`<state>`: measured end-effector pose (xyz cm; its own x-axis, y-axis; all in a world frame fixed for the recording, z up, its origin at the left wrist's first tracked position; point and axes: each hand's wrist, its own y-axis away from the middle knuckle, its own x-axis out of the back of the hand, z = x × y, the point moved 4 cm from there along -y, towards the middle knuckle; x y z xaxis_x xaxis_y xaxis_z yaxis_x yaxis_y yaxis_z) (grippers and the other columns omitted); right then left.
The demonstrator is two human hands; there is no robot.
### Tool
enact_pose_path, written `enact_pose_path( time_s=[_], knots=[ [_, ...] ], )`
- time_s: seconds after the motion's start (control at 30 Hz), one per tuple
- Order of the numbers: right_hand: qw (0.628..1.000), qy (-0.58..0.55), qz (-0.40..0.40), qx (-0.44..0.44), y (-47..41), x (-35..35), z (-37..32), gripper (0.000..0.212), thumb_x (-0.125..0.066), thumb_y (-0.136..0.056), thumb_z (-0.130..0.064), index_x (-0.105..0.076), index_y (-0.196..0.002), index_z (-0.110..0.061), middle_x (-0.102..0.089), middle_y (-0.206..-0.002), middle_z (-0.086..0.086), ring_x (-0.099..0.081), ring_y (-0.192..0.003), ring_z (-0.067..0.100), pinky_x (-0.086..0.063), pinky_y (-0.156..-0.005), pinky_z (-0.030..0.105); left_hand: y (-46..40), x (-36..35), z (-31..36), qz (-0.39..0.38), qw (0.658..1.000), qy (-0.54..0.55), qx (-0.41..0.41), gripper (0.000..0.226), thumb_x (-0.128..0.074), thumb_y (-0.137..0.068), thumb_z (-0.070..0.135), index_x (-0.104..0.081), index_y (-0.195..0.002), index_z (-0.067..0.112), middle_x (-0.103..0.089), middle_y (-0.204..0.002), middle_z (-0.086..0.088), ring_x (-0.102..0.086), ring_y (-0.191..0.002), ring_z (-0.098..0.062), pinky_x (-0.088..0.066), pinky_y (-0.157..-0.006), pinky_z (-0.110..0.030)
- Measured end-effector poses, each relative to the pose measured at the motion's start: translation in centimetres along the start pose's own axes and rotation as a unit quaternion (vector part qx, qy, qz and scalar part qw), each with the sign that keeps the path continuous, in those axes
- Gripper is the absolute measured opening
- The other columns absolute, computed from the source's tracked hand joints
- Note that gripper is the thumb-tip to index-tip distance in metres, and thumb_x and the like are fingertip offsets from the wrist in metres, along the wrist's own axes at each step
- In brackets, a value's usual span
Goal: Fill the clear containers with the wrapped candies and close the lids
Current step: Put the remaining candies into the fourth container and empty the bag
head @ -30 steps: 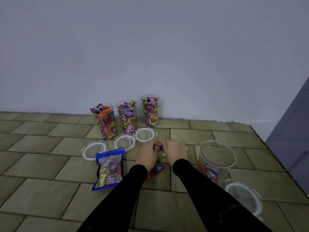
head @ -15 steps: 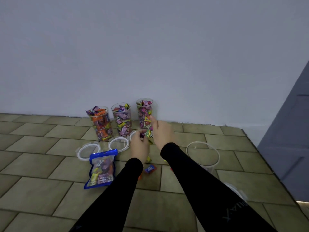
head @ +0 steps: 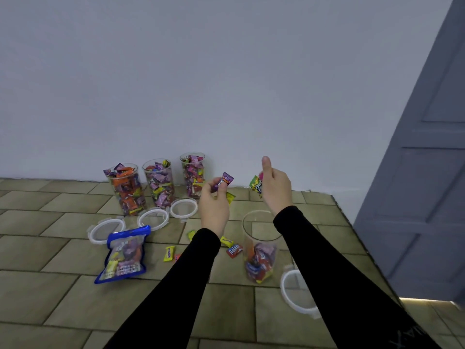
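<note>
Candies held above a partly filled clear container on the tiled floor.

The open container (head: 259, 248), candies at its bottom, stands beneath the hands; a purple candy (head: 223, 182) is pinched by the left hand (head: 214, 207), and green and pink candies (head: 257, 183) are gripped by the right hand (head: 275, 190), thumb raised. Three full containers (head: 159, 185) are lined along the wall, lids (head: 153, 219) lying before them, beside a blue bag (head: 124, 253) and loose candies (head: 169, 253).

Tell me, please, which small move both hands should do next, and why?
Probably bring both hands over the open, partly filled container and drop the candies in. The left hand pinches a purple wrapped candy, the right hand grips a few candies, and this container holds candies only near its bottom, with its lid lying beside it.
</note>
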<state>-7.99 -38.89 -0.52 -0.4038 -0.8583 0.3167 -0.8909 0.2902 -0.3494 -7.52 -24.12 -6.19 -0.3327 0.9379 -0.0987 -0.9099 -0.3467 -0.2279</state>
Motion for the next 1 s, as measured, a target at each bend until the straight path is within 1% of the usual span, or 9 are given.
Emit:
enact_pose_path(
  time_s=[0.17,0.33,0.47,0.53,0.67,0.77,0.87,0.93,1.0],
  knots=[
    [0.992,-0.108,0.022,-0.067,1.5,1.5,1.6,0.057,-0.031,-0.101,-0.048,-0.036,-0.054,-0.015,-0.035,-0.052,-0.002,-0.034,-0.052,0.015,-0.027,-0.052,0.029,2.0,-1.4,1.5,-0.001,0.999,0.027,-0.017,0.011,-0.054,-0.098,0.022,-0.057,-0.109,0.023,-0.057,-0.102,0.011,-0.054,-0.096,-0.007,-0.042,-0.080,-0.018],
    [0.969,-0.197,0.051,-0.142,2.3,1.6,2.9,0.056,-0.032,-0.097,-0.057,-0.042,-0.061,-0.016,-0.039,-0.057,0.001,-0.040,-0.059,0.020,-0.036,-0.062,0.036,4.2,-1.9,2.6,0.000,0.999,0.004,-0.047,0.015,-0.052,-0.099,0.021,-0.057,-0.113,0.018,-0.056,-0.100,0.013,-0.053,-0.095,-0.003,-0.042,-0.079,-0.014],
    [0.953,-0.242,0.049,-0.175,2.9,1.8,3.1,0.053,-0.030,-0.097,-0.058,-0.036,-0.065,-0.016,-0.033,-0.058,0.002,-0.035,-0.052,0.018,-0.035,-0.054,0.034,5.7,-2.2,2.8,0.007,0.997,-0.008,-0.078,0.012,-0.053,-0.098,0.020,-0.057,-0.110,0.019,-0.058,-0.099,0.015,-0.052,-0.092,0.002,-0.042,-0.076,-0.009],
    [0.946,-0.263,0.044,-0.186,3.2,1.9,3.0,0.052,-0.030,-0.097,-0.057,-0.038,-0.068,-0.015,-0.035,-0.060,0.002,-0.036,-0.051,0.016,-0.035,-0.050,0.031,6.2,-2.5,2.6,0.013,0.996,-0.012,-0.088,0.010,-0.054,-0.098,0.018,-0.056,-0.107,0.021,-0.058,-0.098,0.016,-0.053,-0.090,0.002,-0.044,-0.078,-0.016],
    [0.944,-0.270,0.040,-0.185,3.4,1.8,2.9,0.053,-0.030,-0.097,-0.057,-0.043,-0.070,-0.013,-0.040,-0.064,0.003,-0.040,-0.055,0.016,-0.036,-0.050,0.030,6.6,-2.8,2.4,0.015,0.994,-0.012,-0.110,0.010,-0.054,-0.098,0.018,-0.056,-0.105,0.024,-0.059,-0.099,0.013,-0.054,-0.088,-0.003,-0.048,-0.080,-0.028],
    [0.944,-0.272,0.045,-0.183,3.4,1.8,3.1,0.054,-0.030,-0.097,-0.058,-0.043,-0.069,-0.013,-0.041,-0.063,0.003,-0.040,-0.054,0.017,-0.036,-0.050,0.030,6.9,-2.9,2.4,-0.001,0.994,0.007,-0.106,0.015,-0.053,-0.098,0.016,-0.055,-0.100,0.030,-0.059,-0.096,0.013,-0.053,-0.084,0.000,-0.046,-0.078,-0.023],
    [0.946,-0.267,0.040,-0.178,3.4,1.7,3.2,0.054,-0.030,-0.097,-0.058,-0.041,-0.069,-0.013,-0.039,-0.063,0.005,-0.039,-0.053,0.017,-0.035,-0.053,0.032,7.3,-3.0,2.4,-0.018,0.995,0.055,-0.079,0.014,-0.054,-0.096,0.007,-0.058,-0.094,0.021,-0.059,-0.088,0.009,-0.053,-0.080,-0.006,-0.044,-0.076,-0.023],
    [0.949,-0.260,0.039,-0.175,3.4,1.7,3.3,0.054,-0.029,-0.097,-0.059,-0.041,-0.071,-0.013,-0.037,-0.063,0.005,-0.038,-0.053,0.017,-0.035,-0.053,0.032,7.3,-3.0,2.5,-0.021,0.994,0.089,-0.067,0.015,-0.055,-0.091,0.002,-0.057,-0.087,0.016,-0.059,-0.078,0.013,-0.051,-0.073,-0.005,-0.042,-0.071,-0.022],
    [0.949,-0.262,0.037,-0.174,3.4,1.7,3.3,0.053,-0.029,-0.096,-0.060,-0.042,-0.073,-0.014,-0.036,-0.064,0.006,-0.036,-0.054,0.017,-0.034,-0.055,0.033,7.3,-3.1,2.6,-0.024,0.992,0.098,-0.069,0.009,-0.052,-0.083,0.007,-0.054,-0.080,0.016,-0.055,-0.068,0.020,-0.048,-0.067,-0.005,-0.040,-0.067,-0.021]
  ],
)
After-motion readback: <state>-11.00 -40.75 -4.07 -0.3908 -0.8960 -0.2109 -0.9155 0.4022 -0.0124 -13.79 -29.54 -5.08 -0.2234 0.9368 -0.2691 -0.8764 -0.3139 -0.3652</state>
